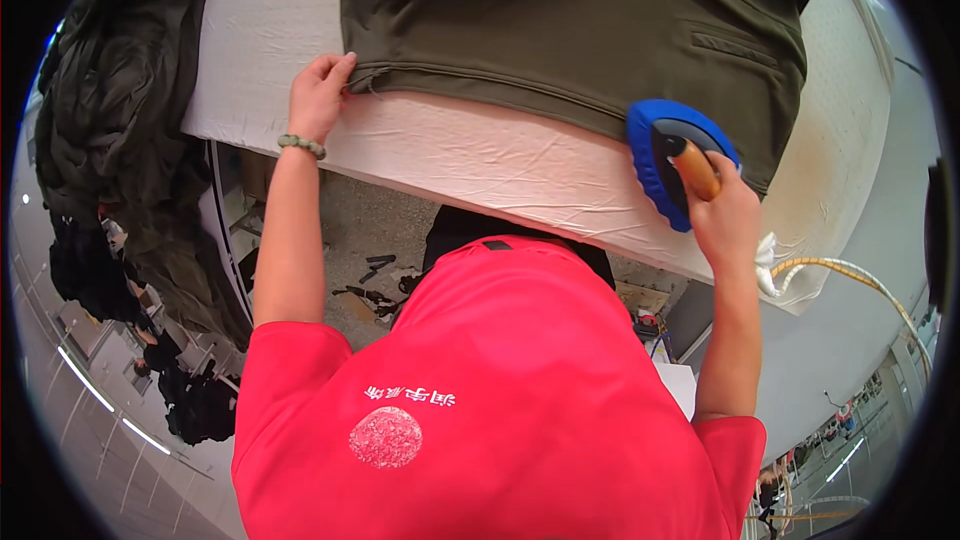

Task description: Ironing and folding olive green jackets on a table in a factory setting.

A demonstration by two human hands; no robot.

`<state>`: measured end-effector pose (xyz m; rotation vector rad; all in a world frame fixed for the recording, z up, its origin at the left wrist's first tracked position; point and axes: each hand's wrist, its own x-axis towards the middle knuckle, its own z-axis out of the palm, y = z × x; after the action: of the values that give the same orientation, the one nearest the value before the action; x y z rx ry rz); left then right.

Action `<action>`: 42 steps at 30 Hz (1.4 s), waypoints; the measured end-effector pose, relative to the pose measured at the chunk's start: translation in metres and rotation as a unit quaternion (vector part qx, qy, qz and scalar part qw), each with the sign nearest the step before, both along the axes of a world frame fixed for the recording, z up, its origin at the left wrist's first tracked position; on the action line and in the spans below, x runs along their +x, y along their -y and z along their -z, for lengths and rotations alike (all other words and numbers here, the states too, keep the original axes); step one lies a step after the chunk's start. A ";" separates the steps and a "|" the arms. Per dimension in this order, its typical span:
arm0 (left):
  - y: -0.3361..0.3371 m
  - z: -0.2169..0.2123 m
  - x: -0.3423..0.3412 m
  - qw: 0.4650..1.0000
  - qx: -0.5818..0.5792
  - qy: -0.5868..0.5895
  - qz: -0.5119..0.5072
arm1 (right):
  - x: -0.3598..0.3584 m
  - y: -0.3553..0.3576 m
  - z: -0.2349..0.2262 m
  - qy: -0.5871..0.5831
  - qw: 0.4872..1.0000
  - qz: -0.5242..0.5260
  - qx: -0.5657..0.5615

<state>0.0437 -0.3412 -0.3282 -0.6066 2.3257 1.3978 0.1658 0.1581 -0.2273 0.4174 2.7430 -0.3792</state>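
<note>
A dark olive garment (580,30) lies spread on a white padded pressing table (470,155). My left hand (318,95), with a bead bracelet at the wrist, pinches the garment's near left hem corner and holds it flat. My right hand (725,215) is closed around the wooden handle of an iron with a blue sole cover (655,155). The iron rests on the garment's near right edge, beside a welt pocket (735,48).
A braided hose (850,270) runs from the iron off to the right. A heap of dark garments (120,140) hangs left of the table. The table cloth shows a brownish stain (815,155) at its right end. My red shirt (490,400) fills the lower frame.
</note>
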 end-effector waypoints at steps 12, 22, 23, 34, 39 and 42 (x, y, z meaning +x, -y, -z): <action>-0.001 0.007 0.007 0.987 -0.045 -0.145 0.042 | -0.102 0.246 0.002 0.026 0.987 -0.154 -0.029; 0.001 0.007 0.006 0.991 0.003 -0.126 0.045 | -0.093 0.263 -0.008 0.004 0.990 -0.139 -0.009; 0.001 0.008 0.004 0.991 0.014 -0.123 0.045 | -0.095 0.275 -0.008 0.003 0.991 -0.130 -0.005; 0.011 0.018 0.005 0.990 0.106 -0.096 0.020 | -0.029 0.059 0.007 -0.033 0.996 0.082 0.014; 0.009 0.019 0.007 0.988 0.111 -0.106 0.011 | -0.011 0.008 -0.005 0.003 0.969 0.248 0.018; 0.009 0.019 0.007 0.988 0.117 -0.104 0.003 | -0.032 0.072 0.002 -0.011 0.996 0.089 0.004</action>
<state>0.0509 -0.3499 -0.3475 -0.4005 2.2633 1.7733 0.1340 0.0860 -0.2294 0.6647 2.7371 -0.4207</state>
